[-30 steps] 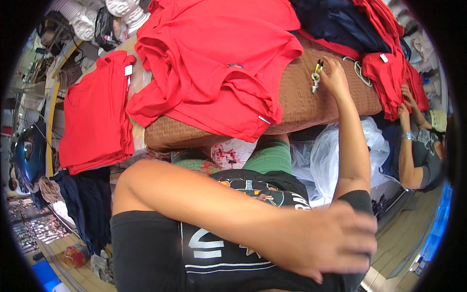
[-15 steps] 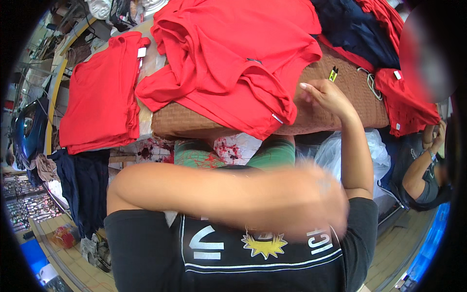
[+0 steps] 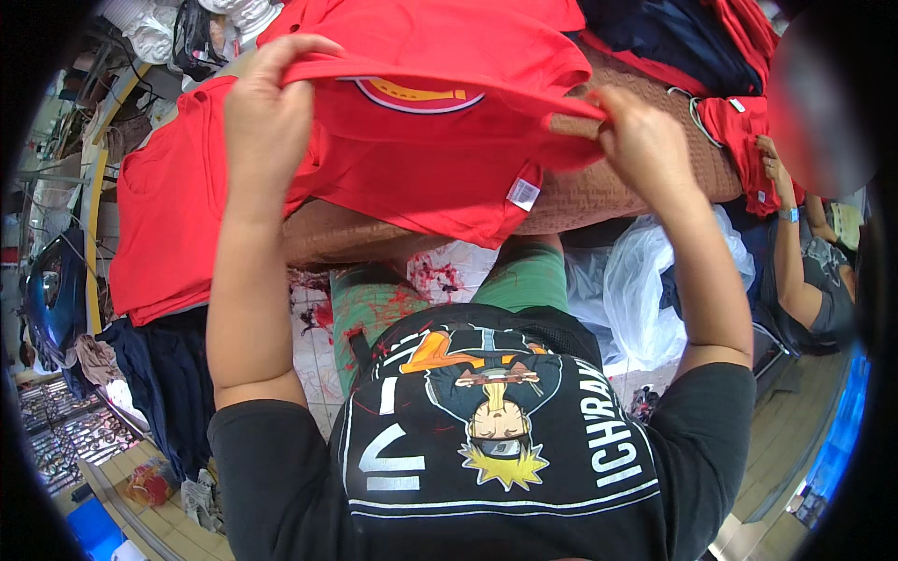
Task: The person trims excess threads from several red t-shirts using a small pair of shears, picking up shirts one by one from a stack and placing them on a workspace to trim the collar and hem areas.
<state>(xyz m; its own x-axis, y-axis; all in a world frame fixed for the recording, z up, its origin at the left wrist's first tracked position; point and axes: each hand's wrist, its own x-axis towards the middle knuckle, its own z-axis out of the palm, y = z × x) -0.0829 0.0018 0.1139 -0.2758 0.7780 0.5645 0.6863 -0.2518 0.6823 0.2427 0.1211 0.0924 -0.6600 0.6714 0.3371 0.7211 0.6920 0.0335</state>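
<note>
The person is holding a red shirt (image 3: 412, 173) spread crosswise over a brown-covered padded bench (image 3: 716, 170), with both hands gripping the cloth. The left hand (image 3: 269, 103) is pinching one end of its raised edge above the bench's left end, thumb under the fingers' side, while the right hand (image 3: 645, 145) is gripping the other end above the bench's right part. That edge is stretching between them as the shirt's long line, running roughly along the bench's length and sloping a little toward its near side at the right. The body of the shirt is lying between the two hands and hanging toward the bench's near edge, where a white label (image 3: 524, 194) is showing, nearer to the right hand than to the left. Under the raised edge, a rounded yellow emblem (image 3: 421, 94) with a dark and white border is partly showing. Folded red garments (image 3: 164, 210) are lying just beside the bench's left end, navy cloth (image 3: 687, 51) is resting at its far right, and a clear plastic bag (image 3: 636, 299) is bulging below its near edge. At the bench's right end, a co-worker's hand (image 3: 773, 165) is touching a smaller red piece (image 3: 732, 140).
</note>
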